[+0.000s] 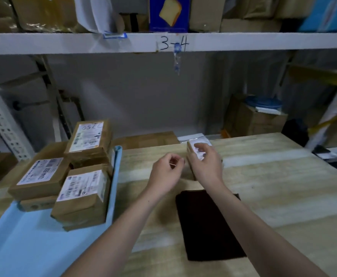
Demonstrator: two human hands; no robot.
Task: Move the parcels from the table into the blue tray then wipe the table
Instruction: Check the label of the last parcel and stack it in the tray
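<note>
A small brown parcel point(191, 150) with a white label lies on the wooden table point(273, 176), and my right hand point(205, 162) grips it from above. Just left of it my left hand point(166, 170) hovers with curled fingers, holding nothing. The blue tray point(34, 236) sits at the table's left and holds several labelled brown parcels: one at the front point(83, 194), one on the left point(42, 174), one stacked at the back point(89, 140). A dark cloth point(207, 226) lies flat on the table under my right forearm.
A flat brown parcel point(147, 138) and a white packet point(191, 136) lie beyond the table's far edge. A white shelf beam point(243, 42) marked 3-4 runs overhead with boxes above. A cardboard box point(257, 118) stands at the back right.
</note>
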